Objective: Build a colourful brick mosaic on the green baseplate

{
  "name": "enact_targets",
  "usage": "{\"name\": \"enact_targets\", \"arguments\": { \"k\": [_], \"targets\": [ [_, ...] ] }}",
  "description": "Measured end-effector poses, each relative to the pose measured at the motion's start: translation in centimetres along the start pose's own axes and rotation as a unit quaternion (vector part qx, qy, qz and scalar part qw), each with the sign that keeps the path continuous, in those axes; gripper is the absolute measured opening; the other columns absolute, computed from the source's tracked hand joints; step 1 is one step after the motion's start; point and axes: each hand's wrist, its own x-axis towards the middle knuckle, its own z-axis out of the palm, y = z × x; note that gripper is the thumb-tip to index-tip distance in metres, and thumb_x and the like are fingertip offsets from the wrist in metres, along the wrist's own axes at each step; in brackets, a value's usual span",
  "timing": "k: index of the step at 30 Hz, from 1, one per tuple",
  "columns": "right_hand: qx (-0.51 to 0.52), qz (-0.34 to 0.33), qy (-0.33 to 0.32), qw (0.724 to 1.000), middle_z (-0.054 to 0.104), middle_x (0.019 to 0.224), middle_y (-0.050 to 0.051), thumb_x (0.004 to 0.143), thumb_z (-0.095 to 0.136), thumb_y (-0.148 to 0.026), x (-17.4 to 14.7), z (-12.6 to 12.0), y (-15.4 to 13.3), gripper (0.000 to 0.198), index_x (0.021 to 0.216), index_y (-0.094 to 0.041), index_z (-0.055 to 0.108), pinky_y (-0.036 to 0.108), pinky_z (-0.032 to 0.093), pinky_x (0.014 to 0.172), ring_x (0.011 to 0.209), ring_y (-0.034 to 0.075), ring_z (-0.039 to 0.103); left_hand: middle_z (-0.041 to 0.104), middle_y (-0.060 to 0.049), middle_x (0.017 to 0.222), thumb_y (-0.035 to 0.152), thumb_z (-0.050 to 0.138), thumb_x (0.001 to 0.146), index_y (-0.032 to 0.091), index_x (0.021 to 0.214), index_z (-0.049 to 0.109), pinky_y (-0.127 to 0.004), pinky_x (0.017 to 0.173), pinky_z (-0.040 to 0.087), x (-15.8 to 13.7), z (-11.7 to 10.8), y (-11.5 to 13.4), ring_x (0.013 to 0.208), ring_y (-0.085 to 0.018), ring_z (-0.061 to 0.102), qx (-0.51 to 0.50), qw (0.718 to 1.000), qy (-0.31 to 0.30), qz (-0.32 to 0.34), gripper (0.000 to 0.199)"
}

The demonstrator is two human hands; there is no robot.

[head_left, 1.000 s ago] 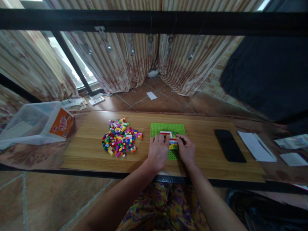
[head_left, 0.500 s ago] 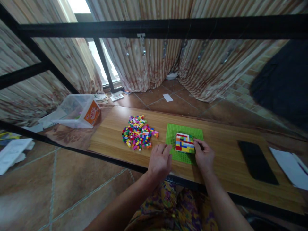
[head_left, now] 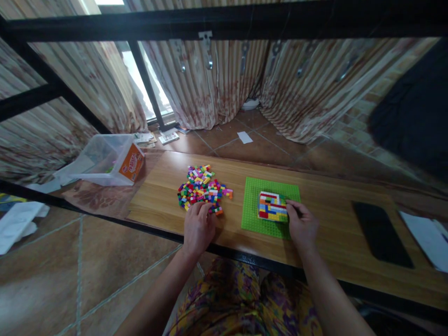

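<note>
My left hand [head_left: 199, 227] is at the near edge of a heap of loose, many-coloured toy building bricks [head_left: 205, 189]. Its fingers are drawn together, and whatever lies under their tips is hidden. On a green studded baseplate [head_left: 252, 219] rests a block built of toy bricks [head_left: 271, 207], with red, white, yellow, blue and orange rows on top. My right hand [head_left: 303, 223] pinches this block at its right edge between thumb and fingers. The hand covers part of the baseplate's right side.
A wooden table [head_left: 329, 233] carries all this. Farther right lie a dark flat slab [head_left: 381, 235] and white paper [head_left: 425, 238]. Left of the table stands a clear plastic bin [head_left: 101, 161] with an orange label. A black metal bar [head_left: 224, 23] crosses above the table.
My left hand has moved left from beside the baseplate to the brick heap. My right hand stays at the built block's right edge. The camera view has shifted slightly.
</note>
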Motion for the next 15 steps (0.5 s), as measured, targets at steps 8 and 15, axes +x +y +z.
{"name": "enact_targets", "arguments": {
  "k": [8,15],
  "targets": [
    [-0.01,0.01,-0.001,1.0,0.073,0.089,0.009,0.08,0.058,-0.041,0.0,0.0,-0.5,0.03,0.091,-0.017,0.072,0.038,0.051,0.078,0.082,0.022,0.066,0.06,-0.01,0.118,0.015,0.049,0.084,0.018,0.113,0.062,-0.042,0.091,0.043,6.0,2.0,2.9,0.106,-0.027,0.051,0.06,0.99,-0.105,0.068,0.032],
    [0.005,0.009,-0.003,1.0,0.073,0.09,0.009,0.08,0.057,-0.042,0.1,0.1,-0.1,0.03,0.091,-0.017,0.072,0.039,0.051,0.08,0.084,0.022,0.066,0.061,-0.01,0.116,0.012,0.05,0.081,0.019,0.098,0.066,-0.043,0.088,0.042,8.0,2.9,2.0,0.108,-0.029,0.049,0.091,0.976,-0.17,0.106,0.024]
  ]
}}
